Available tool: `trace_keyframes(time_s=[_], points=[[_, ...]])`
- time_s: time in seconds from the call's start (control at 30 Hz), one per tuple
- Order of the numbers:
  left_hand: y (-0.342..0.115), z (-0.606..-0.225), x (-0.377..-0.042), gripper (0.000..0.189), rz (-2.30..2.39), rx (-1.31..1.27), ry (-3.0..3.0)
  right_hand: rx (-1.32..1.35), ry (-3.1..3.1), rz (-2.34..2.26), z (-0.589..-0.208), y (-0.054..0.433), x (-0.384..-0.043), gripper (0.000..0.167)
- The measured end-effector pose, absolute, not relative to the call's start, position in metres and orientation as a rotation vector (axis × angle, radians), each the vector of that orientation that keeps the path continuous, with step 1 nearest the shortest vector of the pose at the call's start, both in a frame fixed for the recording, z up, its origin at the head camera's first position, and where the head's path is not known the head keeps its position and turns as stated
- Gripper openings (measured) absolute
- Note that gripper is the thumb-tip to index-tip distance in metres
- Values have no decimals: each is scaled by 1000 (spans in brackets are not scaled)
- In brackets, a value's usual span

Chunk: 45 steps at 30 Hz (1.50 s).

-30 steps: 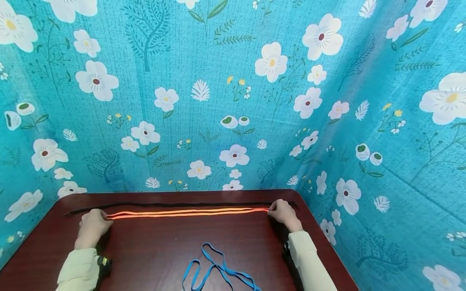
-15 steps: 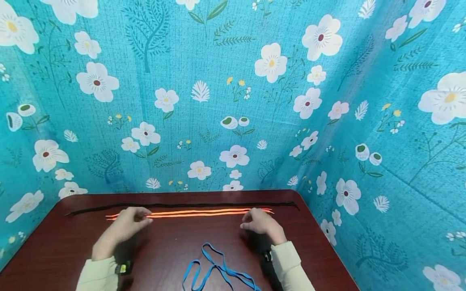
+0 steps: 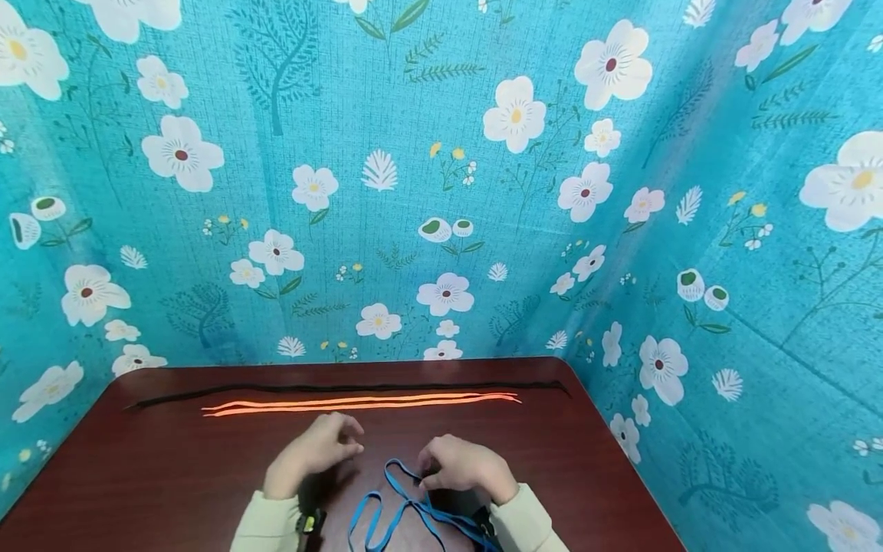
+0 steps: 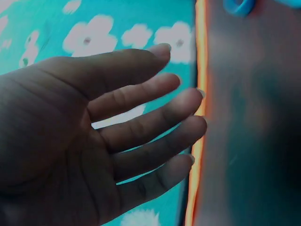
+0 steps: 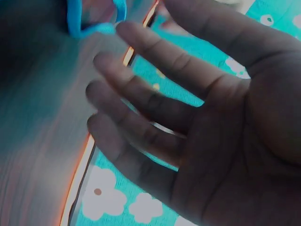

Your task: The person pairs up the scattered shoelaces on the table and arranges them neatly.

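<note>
A blue shoelace [image 3: 393, 529] lies loosely looped near the front middle of the table. My right hand [image 3: 464, 466] hovers over its right part, fingers relaxed and holding nothing; the hand and wrist hide some of the lace. To the left, my left hand [image 3: 319, 448] is above the table, with nothing in its loosely bent fingers. In the left wrist view, the fingers [image 4: 155, 127] are spread apart. Behind both hands an orange shoelace [image 3: 359, 402] lies doubled into two nearly parallel strands. Just beyond it a black shoelace [image 3: 331, 388] stretches lengthwise along the far edge.
The dark red-brown table [image 3: 172, 460] has rounded far corners. A turquoise flowered cloth [image 3: 386, 253] hangs behind it and along the right side. Each wrist wears a dark strapped device, seen at the left wrist [image 3: 310, 523].
Both hands have let go of the orange shoelace's ends and moved inward and toward the front. The right hand is now over the blue shoelace. The orange shoelace stays laid out.
</note>
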<state>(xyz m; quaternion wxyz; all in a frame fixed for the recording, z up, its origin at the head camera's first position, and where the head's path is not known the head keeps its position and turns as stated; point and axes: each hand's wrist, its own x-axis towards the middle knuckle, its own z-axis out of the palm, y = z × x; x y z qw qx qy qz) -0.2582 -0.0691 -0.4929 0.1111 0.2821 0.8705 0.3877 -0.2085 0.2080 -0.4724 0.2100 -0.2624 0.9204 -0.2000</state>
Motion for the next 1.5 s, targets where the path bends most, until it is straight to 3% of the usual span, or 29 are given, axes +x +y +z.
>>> trace_keyframes(time_s=[0.3,0.6,0.77,0.97,1.23,1.5], points=[[-37,-507,-249,13,1048,856,2469,-756,2546,-448,-476,198,-204,9],[-25,-514,-244,10,946,890,2554,-707,2517,-437,-474,193,-201,29],[-18,-516,-241,5,939,896,2577,-820,2528,-498,-471,193,-199,22],[-19,-517,-241,18,963,998,2573,-937,2617,-589,-462,191,-196,10],[-24,-492,-242,17,1148,1145,2436,-879,2697,-869,-449,193,-193,15],[-41,-452,-231,13,1270,1098,2409,-904,2715,-961,-433,206,-187,23]])
